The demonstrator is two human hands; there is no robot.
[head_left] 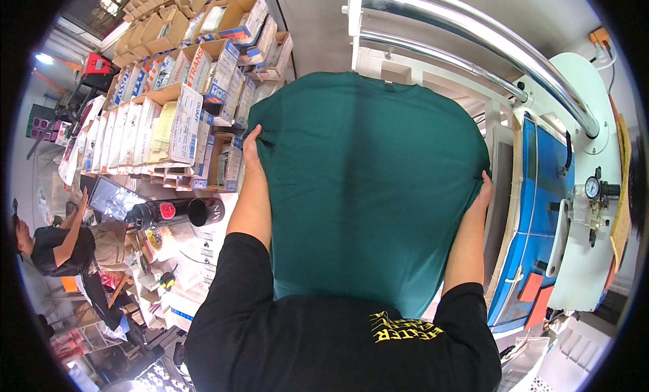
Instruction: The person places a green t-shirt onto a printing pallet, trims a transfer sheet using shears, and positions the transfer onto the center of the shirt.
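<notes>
A dark green T-shirt [365,182] is spread wide in front of me, its collar at the far end and its hem toward my body. My left hand [253,149] grips the shirt's left edge near the sleeve, where the cloth bunches into small folds. On the opposite edge, a little lower, my right hand [484,191] closes on the fabric; its fingertips are partly hidden by the cloth. Between both hands the shirt is stretched fairly flat, with a darker band down its middle.
Left stand cardboard boxes [186,125] filled with white packets, a black bottle [162,211] and a tablet [116,198]. Another person [61,247] works farther left. Beyond the shirt run metal rollers [439,61]. At right is a machine with a blue panel [541,196] and a pressure gauge [592,187].
</notes>
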